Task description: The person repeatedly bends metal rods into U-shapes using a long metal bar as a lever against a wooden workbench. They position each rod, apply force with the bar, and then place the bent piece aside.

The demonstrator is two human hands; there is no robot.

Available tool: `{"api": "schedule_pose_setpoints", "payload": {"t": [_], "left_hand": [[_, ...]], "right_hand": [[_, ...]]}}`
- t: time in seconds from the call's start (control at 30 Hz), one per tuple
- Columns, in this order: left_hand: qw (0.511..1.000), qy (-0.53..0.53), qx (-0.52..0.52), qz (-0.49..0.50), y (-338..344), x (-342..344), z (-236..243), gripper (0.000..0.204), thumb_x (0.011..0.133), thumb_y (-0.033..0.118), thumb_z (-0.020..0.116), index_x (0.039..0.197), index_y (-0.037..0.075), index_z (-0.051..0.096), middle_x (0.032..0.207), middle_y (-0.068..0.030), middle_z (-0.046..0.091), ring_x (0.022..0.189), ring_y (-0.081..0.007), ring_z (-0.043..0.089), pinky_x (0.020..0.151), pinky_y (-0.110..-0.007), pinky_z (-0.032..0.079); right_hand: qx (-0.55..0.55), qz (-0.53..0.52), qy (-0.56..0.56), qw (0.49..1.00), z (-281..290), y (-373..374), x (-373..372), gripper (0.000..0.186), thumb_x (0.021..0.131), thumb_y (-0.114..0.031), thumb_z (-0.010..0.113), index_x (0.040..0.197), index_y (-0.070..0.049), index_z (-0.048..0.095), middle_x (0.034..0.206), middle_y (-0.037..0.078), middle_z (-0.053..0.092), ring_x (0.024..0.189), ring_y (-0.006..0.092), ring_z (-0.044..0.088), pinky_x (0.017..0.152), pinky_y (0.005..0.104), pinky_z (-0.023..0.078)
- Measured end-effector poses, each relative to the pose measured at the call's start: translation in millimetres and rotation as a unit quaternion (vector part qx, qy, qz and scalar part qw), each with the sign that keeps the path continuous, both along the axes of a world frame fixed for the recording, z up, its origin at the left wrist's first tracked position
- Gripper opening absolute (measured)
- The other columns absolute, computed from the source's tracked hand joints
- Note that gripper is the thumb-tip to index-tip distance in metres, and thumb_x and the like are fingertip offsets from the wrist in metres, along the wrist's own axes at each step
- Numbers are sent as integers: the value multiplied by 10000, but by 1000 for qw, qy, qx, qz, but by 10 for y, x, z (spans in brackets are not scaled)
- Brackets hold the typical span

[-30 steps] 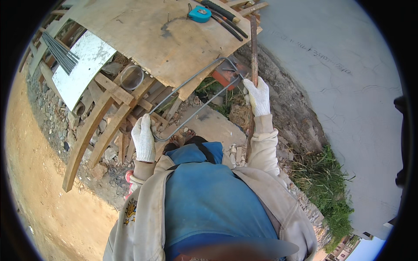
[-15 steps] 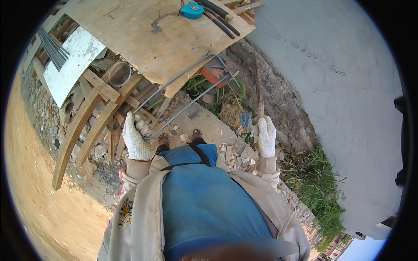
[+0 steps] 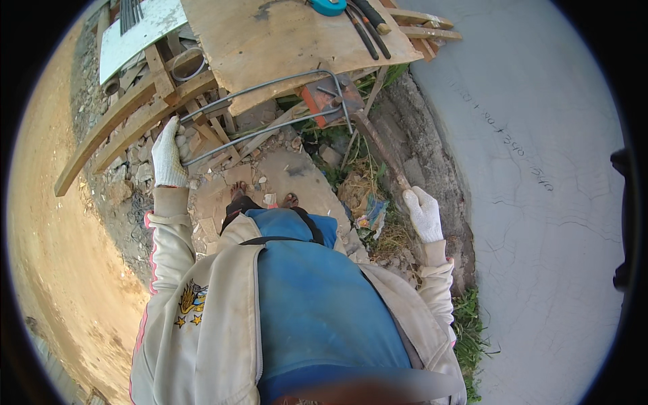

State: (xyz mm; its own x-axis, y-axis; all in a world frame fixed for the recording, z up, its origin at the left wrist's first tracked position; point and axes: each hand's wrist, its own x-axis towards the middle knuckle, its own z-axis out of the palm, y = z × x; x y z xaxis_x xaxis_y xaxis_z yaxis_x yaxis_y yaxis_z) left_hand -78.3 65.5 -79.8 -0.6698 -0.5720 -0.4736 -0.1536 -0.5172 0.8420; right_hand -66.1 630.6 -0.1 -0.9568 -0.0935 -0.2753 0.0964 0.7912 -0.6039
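Observation:
My left hand [image 3: 169,155], in a white knitted glove, is closed on a bent steel rod [image 3: 270,128] at its near left end. The grey rod forms a long narrow loop reaching away to the right. Its far bends lie over a red-orange block with a dark metal top and pegs [image 3: 316,104], beside the wooden board. My right hand [image 3: 424,212], gloved too, grips the near end of a rusty metal bar [image 3: 382,150]. The bar slants away to the left, its far end against the block; the exact contact is too small to make out.
A plywood board [image 3: 250,47] holds a teal tape measure [image 3: 329,5] and pincers with dark handles [image 3: 364,34]. Curved timbers [image 3: 111,131] and a white sheet [image 3: 145,40] stand left. A grey wall [image 3: 533,135] rises on the right. Rubble and weeds lie around my feet.
The rusty bar has swung from nearly upright to a leftward slant, its far end now at the block. My left hand has shifted left with the rod, whose legs now slope less.

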Motion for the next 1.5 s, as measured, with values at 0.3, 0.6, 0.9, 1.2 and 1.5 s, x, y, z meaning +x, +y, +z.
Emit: {"api": "schedule_pose_setpoints", "payload": {"t": [0.3, 0.6, 0.9, 1.2, 1.5], "left_hand": [[999, -10, -52, 0, -13, 25, -51, 290, 991, 354, 786, 848, 122, 687, 608, 71, 522, 445, -46, 365, 429, -235, 251], [995, -17, -93, 16, 13, -10, -89, 294, 977, 348, 805, 834, 111, 705, 625, 61, 547, 460, -52, 401, 440, -229, 276], [996, -34, -86, 4, 24, -11, -19, 281, 1024, 364, 755, 848, 164, 667, 592, 100, 453, 438, -49, 298, 428, -245, 205], [996, -25, -86, -19, -153, -2, -154, 262, 956, 340, 829, 951, 85, 771, 773, 51, 650, 553, -39, 490, 473, -212, 343], [995, -12, -98, 0, -103, -23, -171, 264, 958, 353, 827, 910, 105, 751, 744, 55, 632, 561, -48, 488, 481, -215, 343]], "right_hand": [[-35, 136, 29, 990, -120, 396, -760, 391, 1048, -372, 681, 979, 13, 673, 749, 156, 496, 721, 163, 449, 670, 376, 440], [85, 195, 31, 977, 125, 417, -1146, 483, 1011, -480, 686, 905, -11, 638, 730, 240, 509, 669, 417, 446, 633, 450, 430], [84, 178, 30, 980, 147, 373, -1084, 475, 1005, -487, 693, 923, -21, 651, 740, 249, 517, 694, 454, 459, 634, 455, 437], [103, 193, 43, 975, 188, 356, -1126, 481, 1009, -498, 682, 913, -27, 659, 721, 243, 538, 692, 474, 520, 629, 473, 447], [126, 198, 50, 971, 216, 384, -1171, 524, 1001, -541, 674, 886, -30, 641, 738, 254, 558, 736, 487, 554, 656, 490, 450]]}}
